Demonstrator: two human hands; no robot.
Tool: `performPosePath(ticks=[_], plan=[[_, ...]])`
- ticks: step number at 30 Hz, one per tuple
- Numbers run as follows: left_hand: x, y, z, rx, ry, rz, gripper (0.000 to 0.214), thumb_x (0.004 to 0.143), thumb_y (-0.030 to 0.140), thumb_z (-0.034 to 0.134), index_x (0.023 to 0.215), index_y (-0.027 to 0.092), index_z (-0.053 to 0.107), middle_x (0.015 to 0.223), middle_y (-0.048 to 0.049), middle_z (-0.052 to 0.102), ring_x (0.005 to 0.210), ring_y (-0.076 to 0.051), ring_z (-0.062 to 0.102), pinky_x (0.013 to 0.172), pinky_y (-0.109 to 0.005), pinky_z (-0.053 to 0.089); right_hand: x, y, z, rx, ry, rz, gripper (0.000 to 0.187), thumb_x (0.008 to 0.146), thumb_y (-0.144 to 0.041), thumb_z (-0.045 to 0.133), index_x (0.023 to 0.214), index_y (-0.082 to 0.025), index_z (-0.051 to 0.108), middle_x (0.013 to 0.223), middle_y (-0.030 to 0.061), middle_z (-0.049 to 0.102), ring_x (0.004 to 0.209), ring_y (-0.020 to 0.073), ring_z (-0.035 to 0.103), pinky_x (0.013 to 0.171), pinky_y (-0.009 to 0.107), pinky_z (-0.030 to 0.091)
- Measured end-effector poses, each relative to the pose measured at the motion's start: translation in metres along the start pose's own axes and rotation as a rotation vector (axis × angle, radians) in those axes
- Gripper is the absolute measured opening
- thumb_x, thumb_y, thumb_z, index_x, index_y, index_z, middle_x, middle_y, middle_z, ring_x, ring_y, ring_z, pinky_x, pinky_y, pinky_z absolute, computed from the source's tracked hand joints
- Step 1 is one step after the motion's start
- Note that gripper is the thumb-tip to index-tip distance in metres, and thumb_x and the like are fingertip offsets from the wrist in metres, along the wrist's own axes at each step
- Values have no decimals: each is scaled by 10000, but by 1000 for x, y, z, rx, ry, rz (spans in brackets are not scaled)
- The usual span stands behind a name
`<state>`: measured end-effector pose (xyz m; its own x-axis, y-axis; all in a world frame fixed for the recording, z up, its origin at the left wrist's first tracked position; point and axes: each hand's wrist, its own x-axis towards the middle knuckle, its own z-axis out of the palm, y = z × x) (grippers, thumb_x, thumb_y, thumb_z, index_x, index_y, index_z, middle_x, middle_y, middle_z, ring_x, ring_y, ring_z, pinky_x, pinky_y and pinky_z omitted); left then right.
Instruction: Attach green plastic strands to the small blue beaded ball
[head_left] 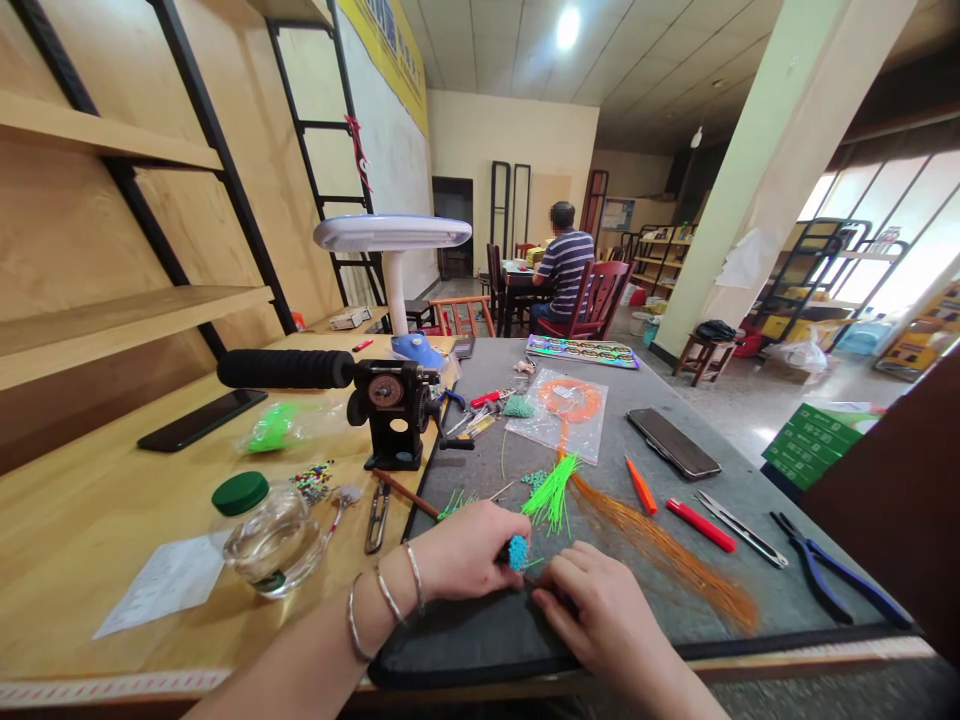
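My left hand (480, 548), with bangles on its wrist, is closed around a dark piece topped by a cluster of small turquoise beads (517, 553). Close beside it, my right hand (592, 598) has thumb and fingers pressed together low over the grey mat (465, 640); what they pinch is hidden. A short green strand sticks out between the two hands. Just beyond them lie a bunch of bright green strands (553, 495) and a long spread of orange strands (664, 545). Loose turquoise beads (535, 482) sit left of the green bunch.
Rightward lie an orange pen-like tool (641, 485), a red-handled tool (701, 525), tweezers (742, 530), blue-handled pliers (814, 570) and a phone (673, 443). To the left stand a lidded jar (274, 540) and a black crank winder (395, 415). A person (568, 265) sits far back.
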<state>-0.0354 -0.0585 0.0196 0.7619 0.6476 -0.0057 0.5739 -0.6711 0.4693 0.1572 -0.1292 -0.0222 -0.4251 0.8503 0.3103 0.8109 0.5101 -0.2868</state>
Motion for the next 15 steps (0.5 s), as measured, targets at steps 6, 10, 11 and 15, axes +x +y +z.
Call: performPosePath(ticks=[6,10,11,15], plan=[[-7,-7,-9,108,-1,43,260,701,91,535,866,245,665,920,-18,645,855,-175,602,744,-235,419,-3,1,7,-39,21,46,126,839,-213,541,713,-212,555,676,1,631,665,152,547,592,248,334],[-8,-3,-17,141,-6,-43,198,677,100,536,770,210,672,847,-42,651,809,-193,602,724,-253,424,-7,0,5,-41,6,33,113,830,-223,551,718,-218,566,695,8,644,675,159,555,593,255,345],[-6,0,-18,118,24,-53,153,688,133,553,760,199,671,831,-45,657,792,-192,600,711,-253,422,-8,-1,4,-35,9,27,110,832,-232,553,724,-221,575,696,9,646,677,161,558,593,257,349],[12,17,-16,-80,126,-111,154,752,275,572,757,167,680,743,-35,682,682,-161,585,635,-236,406,-12,4,-4,18,57,16,154,871,-287,524,755,-231,608,703,16,646,690,162,569,607,252,372]])
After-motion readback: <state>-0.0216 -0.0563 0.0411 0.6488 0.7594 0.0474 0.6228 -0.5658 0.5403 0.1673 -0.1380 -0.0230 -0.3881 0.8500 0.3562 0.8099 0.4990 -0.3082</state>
